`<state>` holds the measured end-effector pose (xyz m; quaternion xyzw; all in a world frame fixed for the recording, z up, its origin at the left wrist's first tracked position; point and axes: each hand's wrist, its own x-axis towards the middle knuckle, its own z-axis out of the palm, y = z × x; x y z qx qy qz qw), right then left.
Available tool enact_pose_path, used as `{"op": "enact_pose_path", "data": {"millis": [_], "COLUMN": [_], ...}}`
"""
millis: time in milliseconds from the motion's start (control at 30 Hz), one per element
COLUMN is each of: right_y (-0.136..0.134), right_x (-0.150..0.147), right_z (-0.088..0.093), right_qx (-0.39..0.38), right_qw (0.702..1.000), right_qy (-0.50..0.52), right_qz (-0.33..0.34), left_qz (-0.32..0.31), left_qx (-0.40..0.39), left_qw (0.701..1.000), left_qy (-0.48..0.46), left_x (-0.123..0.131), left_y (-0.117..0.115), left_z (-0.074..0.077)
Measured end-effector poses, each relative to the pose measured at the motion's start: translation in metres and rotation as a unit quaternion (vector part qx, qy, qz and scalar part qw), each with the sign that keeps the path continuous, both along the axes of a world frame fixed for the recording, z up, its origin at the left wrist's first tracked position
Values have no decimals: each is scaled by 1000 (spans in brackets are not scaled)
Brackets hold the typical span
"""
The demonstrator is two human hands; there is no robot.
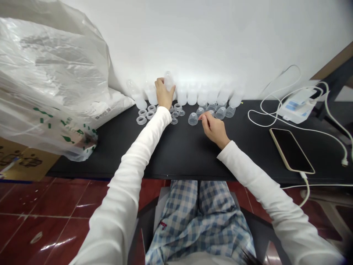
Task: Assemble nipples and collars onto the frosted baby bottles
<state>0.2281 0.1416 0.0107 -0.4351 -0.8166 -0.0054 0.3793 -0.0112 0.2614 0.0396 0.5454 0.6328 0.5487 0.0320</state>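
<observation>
My left hand (164, 94) is closed around a small translucent plastic bottle (168, 79) with a clear domed top, in the row against the wall. More milky bottles (192, 95) stand on both sides of it; the leftmost, a capped bottle (136, 94), tilts slightly. My right hand (214, 129) is closed, fingertips pressed together just beside a clear domed cap (193, 119); whether they touch it or hold anything is hard to see. Several similar clear caps (220, 113) lie behind that hand. Translucent rings (141, 120) and small clear discs (174, 120) lie around my left wrist.
A large white plastic bag (55, 55) bulges over the left of the black table (176, 154), above a cardboard box (30, 158). To the right lie a phone (292, 150) on a charging cable and a white power strip (299, 105) with looping white cables (264, 106).
</observation>
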Motion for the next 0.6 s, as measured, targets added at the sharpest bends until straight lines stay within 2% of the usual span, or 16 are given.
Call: {"op": "enact_pose_path", "data": {"millis": [167,400,533,600], "right_y": [-1,-2,-3,-3], "right_x": [0,0,0,0], "right_z": [1,1,2,2], "right_qx": [-11,-2,3,7], "right_qw": [1000,1000,1000,1000], "right_qy": [-15,-11,-10,-9], "right_qz": [-5,8,11,12], "left_qz": [2,11,56,60], "left_qx": [-68,-92,-138,-141], "left_qw": [997,994,982,978], "left_qy": [42,58,111,143], "left_x": [13,15,16,15], "left_y": [-7,1,-5,-13], "left_z": [4,6,17,24]}}
